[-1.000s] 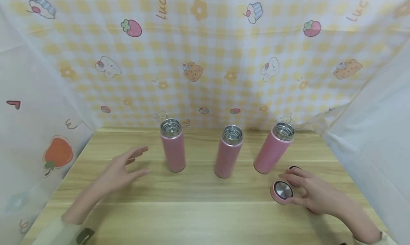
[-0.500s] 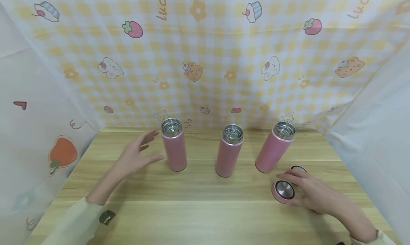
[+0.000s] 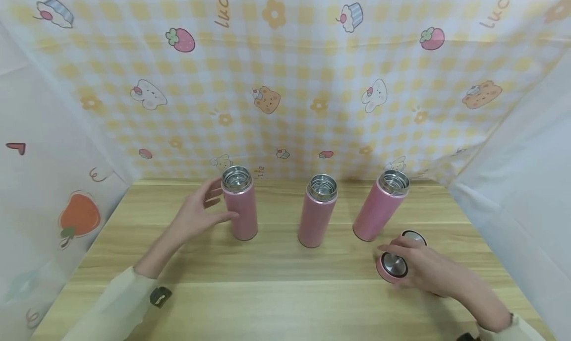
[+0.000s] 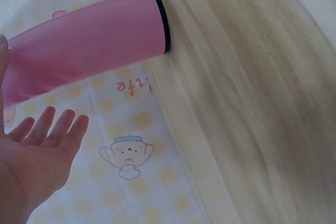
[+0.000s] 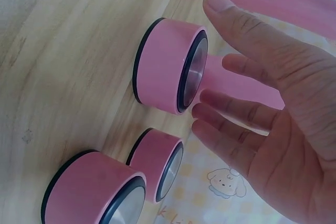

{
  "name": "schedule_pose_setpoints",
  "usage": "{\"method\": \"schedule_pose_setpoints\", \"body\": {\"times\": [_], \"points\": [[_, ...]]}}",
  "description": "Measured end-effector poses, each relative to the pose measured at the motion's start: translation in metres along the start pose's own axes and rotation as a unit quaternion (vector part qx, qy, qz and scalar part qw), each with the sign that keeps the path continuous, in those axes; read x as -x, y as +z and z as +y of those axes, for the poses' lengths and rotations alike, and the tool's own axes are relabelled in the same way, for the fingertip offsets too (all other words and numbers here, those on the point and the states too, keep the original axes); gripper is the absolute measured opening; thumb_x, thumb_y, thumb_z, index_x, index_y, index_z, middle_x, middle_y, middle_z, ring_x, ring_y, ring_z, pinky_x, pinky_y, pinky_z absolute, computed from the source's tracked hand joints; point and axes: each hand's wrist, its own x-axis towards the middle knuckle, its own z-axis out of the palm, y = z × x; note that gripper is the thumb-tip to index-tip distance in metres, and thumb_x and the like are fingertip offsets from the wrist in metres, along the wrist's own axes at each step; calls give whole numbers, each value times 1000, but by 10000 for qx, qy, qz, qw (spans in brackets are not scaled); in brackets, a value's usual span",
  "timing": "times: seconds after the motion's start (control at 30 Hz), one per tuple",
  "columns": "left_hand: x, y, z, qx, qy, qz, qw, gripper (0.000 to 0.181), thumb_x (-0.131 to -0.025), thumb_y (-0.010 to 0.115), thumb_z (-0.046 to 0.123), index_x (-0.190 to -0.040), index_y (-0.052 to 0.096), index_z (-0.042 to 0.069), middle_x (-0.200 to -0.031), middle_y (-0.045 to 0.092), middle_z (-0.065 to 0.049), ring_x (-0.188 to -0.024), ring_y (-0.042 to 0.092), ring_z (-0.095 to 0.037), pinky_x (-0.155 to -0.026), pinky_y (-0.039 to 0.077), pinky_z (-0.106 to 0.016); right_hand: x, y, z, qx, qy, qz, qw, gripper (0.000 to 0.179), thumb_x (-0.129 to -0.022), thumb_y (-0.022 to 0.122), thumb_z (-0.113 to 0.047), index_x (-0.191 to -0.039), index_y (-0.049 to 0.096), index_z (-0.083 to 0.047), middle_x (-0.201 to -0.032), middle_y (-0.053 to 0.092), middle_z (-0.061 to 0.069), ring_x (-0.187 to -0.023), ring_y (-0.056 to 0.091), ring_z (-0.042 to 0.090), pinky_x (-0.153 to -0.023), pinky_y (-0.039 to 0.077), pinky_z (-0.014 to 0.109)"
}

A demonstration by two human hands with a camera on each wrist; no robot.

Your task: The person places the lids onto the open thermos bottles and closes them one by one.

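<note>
Three pink thermos bottles stand uncapped with bare steel necks: a left bottle [image 3: 243,214], a middle bottle [image 3: 316,219] and a right bottle [image 3: 379,213]. My left hand [image 3: 195,216] is at the left bottle's side, thumb in front and fingers spread towards its back; in the left wrist view a gap shows between fingers and bottle [image 4: 89,40]. Over a pink lid [image 3: 387,270] hovers my right hand [image 3: 430,267], its fingers loosely extended. In the right wrist view they stand apart from that lid [image 5: 163,64].
A second lid [image 5: 155,163] and a third lid [image 5: 84,190] lie close by, steel discs facing up; in the head view my right hand mostly covers the third. Wooden tabletop [image 3: 276,301] spreads in front. A checked cloth [image 3: 294,73] hangs behind the bottles.
My left hand has moved right and up to the left bottle. My right hand has shifted slightly left over the nearest lid. Bottles and lids have stayed in place.
</note>
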Motion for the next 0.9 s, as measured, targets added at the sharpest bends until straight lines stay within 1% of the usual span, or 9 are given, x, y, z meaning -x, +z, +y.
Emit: {"method": "schedule_pose_setpoints", "body": {"times": [0.1,0.17,0.3,0.4,0.53,0.67,0.77,0.9], "points": [[-3,4,2,103,-118,21,9999,102,-73,94,30,-155,37,10,-147,49,-20,-129,51,-42,-102,46,-55,-1,1,1,15,41,-39,10000,70,-65,96,-32,-127,68,-15,-110,58,-9,-100,52,11,-77,55,34],[-4,7,2,160,-127,30,9998,97,-73,93,28,-153,40,11,-144,52,-20,-126,54,-42,-100,48,-55,-1,0,2,13,107,-120,9999,69,-65,96,-31,-126,68,-15,-110,58,-9,-100,51,11,-77,54,35],[-5,12,0,227,-24,122,9997,83,-76,92,22,-145,49,6,-133,59,-21,-117,61,-41,-93,54,-51,-3,1,5,-52,213,-399,9990,65,-67,95,-26,-125,69,-15,-108,57,-8,-98,50,12,-75,54,34],[-4,15,-1,317,47,189,9993,74,-79,90,18,-141,52,4,-129,61,-21,-114,63,-39,-90,56,-46,-5,2,7,-115,235,-546,9982,60,-70,94,-24,-124,69,-16,-106,57,-8,-96,51,13,-74,54,32],[-3,18,-2,439,120,226,9987,72,-80,89,16,-141,52,4,-128,61,-18,-116,61,-37,-91,56,-44,-5,3,8,-290,299,-662,9969,57,-72,93,-21,-123,69,-17,-104,56,-7,-93,53,14,-72,54,30],[-2,20,-2,495,101,247,9984,73,-80,89,16,-142,52,7,-130,60,-16,-118,60,-36,-92,55,-40,-5,3,9,-388,370,-737,9958,58,-72,93,-21,-124,68,-17,-105,56,-6,-91,55,14,-71,54,28],[-1,21,0,534,83,271,9982,73,-80,89,16,-142,52,8,-131,59,-14,-119,59,-35,-92,55,-38,-4,3,8,-379,354,-717,9961,58,-72,94,-20,-124,68,-16,-105,56,-6,-91,56,13,-72,55,29],[-2,21,0,563,171,284,9979,73,-80,88,14,-143,51,7,-132,59,-15,-119,59,-36,-92,55,-40,-3,4,7,-341,298,-648,9969,58,-71,94,-18,-123,67,-16,-106,57,-5,-92,57,14,-73,56,31]]}}
